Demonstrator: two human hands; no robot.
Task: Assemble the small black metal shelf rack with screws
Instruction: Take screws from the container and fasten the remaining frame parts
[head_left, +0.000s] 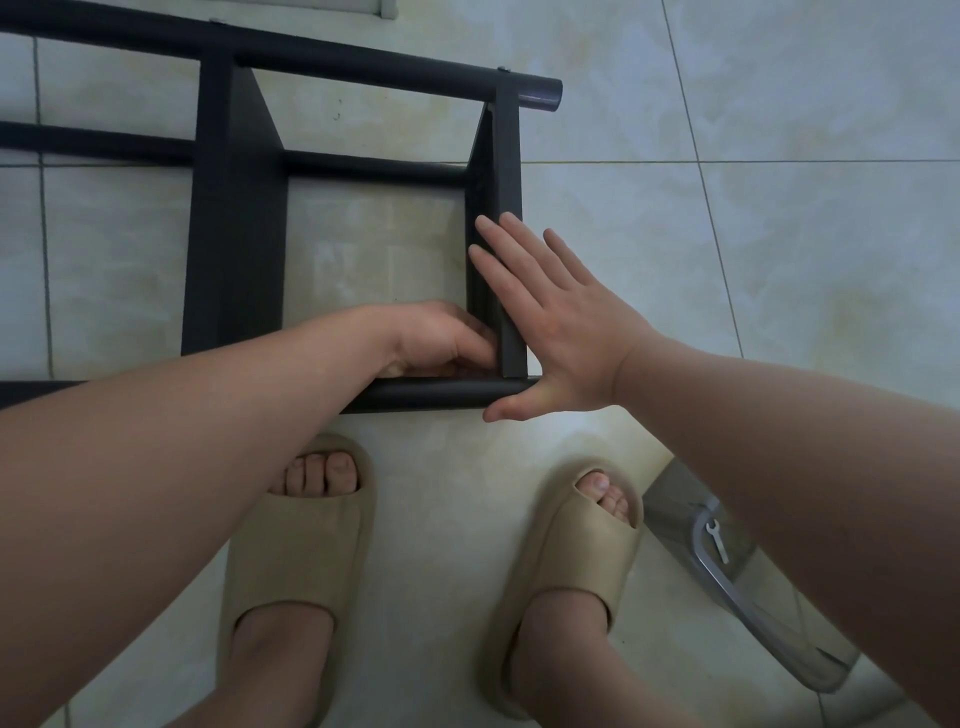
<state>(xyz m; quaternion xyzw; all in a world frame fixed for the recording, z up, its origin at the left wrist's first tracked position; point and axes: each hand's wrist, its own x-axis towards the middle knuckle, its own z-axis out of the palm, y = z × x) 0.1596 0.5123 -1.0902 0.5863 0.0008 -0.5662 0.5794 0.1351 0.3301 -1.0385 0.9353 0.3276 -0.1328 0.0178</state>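
Shelf rack (234, 234): lies on its side on the tiled floor (779, 208), directly beneath and ahead of both hands.
Left hand (441, 338): reaches inside the frame, fingers curled into the corner where the end panel (506, 171) meets the near tube (431, 393). Whether they pinch a screw or nut cannot be told, as the fingertips are hidden.
Right hand (561, 332): released and flat, straight fingers pressing the panel's outer face, thumb under the tube's end.
Step, as judged: fixing the corner joint between the hands.
Doing it well: brace the panel square with the flat palm, line up the holes before turning, start the thread by fingertip, tighten only afterwards.
Materials: matte black painted metal; round tubes, flat sheet panels with folded edges, and an open hollow end on the far tube (363, 65).
Floor: glossy pale tile with thin grout lines.
Wrench (717, 540): small, silver, stamped flat; it lies behind the right forearm on clear plastic.
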